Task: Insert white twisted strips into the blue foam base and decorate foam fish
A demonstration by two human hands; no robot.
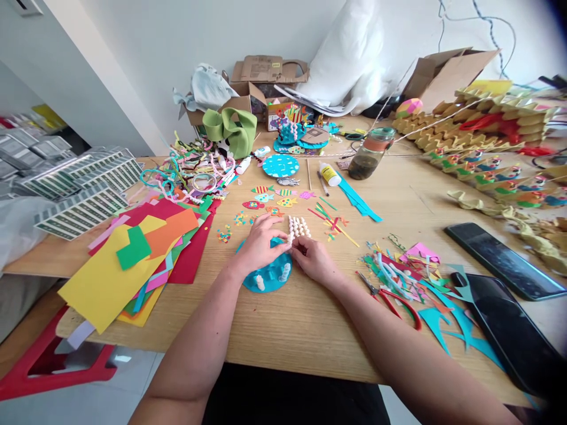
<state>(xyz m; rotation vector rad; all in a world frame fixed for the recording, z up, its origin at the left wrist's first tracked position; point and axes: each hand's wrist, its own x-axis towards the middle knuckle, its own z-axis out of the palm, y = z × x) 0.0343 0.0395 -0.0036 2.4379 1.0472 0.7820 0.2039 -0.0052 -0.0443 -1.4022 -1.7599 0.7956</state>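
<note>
- A pale wall [155,53] stands behind a big wooden table [266,330], and lots of craft stuff lies on the table.
- A blue round piece [270,285] lies flat near the front edge, between the person's arms. Two white lumps [260,284] stick up from it.
- The left hand [264,243] is over the top of the blue round piece, with its fingers bent and its thumb pointing to the right hand [312,257].
- The right hand has curled fingers, just beside the blue round piece. The fingertips of both hands come close together – it is too small to tell if either one grips something.
- White twisty bits [300,225] lie in rows just past the right hand.
- Bright paper fish [287,202] lie farther back, near a blue disc with white spots [280,166].
- Thin paper strips [331,223] lie to the right of the twisty bits.
- Red-handled scissors [387,300] lie by paper scraps [405,274] – two black phones [509,260] are on the far right.
- Colored paper sheets [101,277] are piled on the left.
</note>
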